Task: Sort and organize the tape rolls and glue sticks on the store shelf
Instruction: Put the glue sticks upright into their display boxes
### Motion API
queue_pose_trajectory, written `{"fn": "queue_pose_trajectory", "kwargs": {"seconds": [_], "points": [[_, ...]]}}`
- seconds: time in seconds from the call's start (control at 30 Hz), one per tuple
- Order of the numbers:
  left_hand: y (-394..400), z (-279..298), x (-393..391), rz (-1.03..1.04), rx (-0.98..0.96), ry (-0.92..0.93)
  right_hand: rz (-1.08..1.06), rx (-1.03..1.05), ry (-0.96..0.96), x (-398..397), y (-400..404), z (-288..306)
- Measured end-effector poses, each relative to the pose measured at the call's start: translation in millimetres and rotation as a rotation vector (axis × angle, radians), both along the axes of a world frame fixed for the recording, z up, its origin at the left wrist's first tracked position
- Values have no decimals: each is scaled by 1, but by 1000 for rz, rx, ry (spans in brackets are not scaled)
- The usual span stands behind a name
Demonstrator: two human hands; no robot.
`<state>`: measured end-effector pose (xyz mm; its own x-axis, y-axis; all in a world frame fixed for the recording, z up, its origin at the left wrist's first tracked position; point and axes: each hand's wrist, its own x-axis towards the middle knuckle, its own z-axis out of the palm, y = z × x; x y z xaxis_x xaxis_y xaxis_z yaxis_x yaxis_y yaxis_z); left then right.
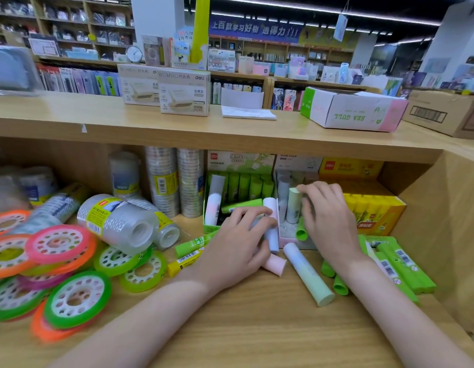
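My left hand [240, 239] grips a pastel pink-and-blue glue stick [271, 227] at the front edge of the pale glue stick box [283, 241]. My right hand [328, 216] pinches the top of a pale green glue stick [294, 205] standing in that box. A pastel blue-green glue stick [309, 273] and a pink one [275, 264] lie loose on the shelf between my wrists. Green glue sticks [400, 264] lie at the right. The green box [212, 205] holds green and pastel sticks. Coloured tape rolls [60, 244] and clear tape stacks [116, 221] lie at the left.
A yellow box of glue sticks [376, 211] stands right of my right hand. Upright clear tape stacks [175, 181] stand at the back. The shelf's side wall [448, 221] closes the right. On the top board [98, 120] sit boxes and a notepad.
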<state>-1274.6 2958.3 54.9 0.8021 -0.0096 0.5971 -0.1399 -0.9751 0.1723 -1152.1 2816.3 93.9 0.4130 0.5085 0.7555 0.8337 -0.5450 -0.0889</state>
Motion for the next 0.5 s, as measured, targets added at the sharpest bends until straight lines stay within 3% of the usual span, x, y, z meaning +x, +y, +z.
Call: {"fn": "queue_pose_trajectory", "kwargs": {"seconds": [0.2, 0.3, 0.37, 0.5], "points": [[-1, 0, 0, 5, 2, -8, -140, -126, 133, 3, 0, 9], [-2, 3, -2, 6, -110, -27, -231, -213, 187, -1, 2, 17], [-1, 4, -2, 47, -199, -63, -252, -272, 247, -3, 3, 22], [-1, 5, -4, 124, -149, -90, -201, -337, 375, -7, -4, 15]]}}
